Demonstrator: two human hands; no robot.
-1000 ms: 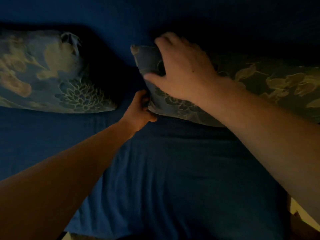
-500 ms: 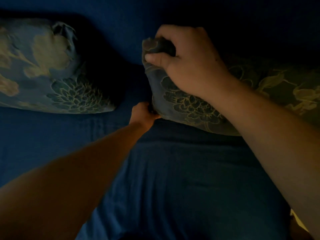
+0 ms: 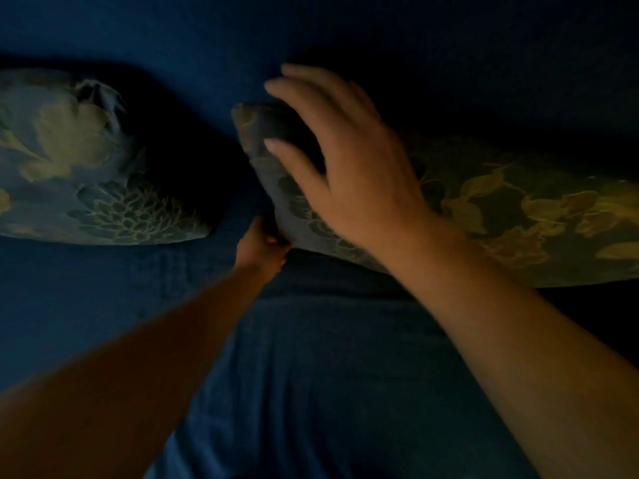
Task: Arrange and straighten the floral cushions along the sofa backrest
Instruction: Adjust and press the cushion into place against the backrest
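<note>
Two floral cushions lean on the dark blue sofa backrest (image 3: 345,36) in dim light. The left cushion (image 3: 79,167) lies at the far left, untouched. The right cushion (image 3: 518,216) stretches from the middle to the right edge. My left hand (image 3: 261,248) pinches that cushion's lower left corner. My right hand (image 3: 345,160) hovers over its upper left corner with fingers spread, blurred by motion; the thumb is close to the fabric but grips nothing.
The blue sofa seat (image 3: 328,375) fills the lower half of the view. A dark gap of backrest separates the two cushions.
My right hand let go of the cushion's top corner and opened its fingers. The corner has settled back. My left hand stays at the bottom corner.
</note>
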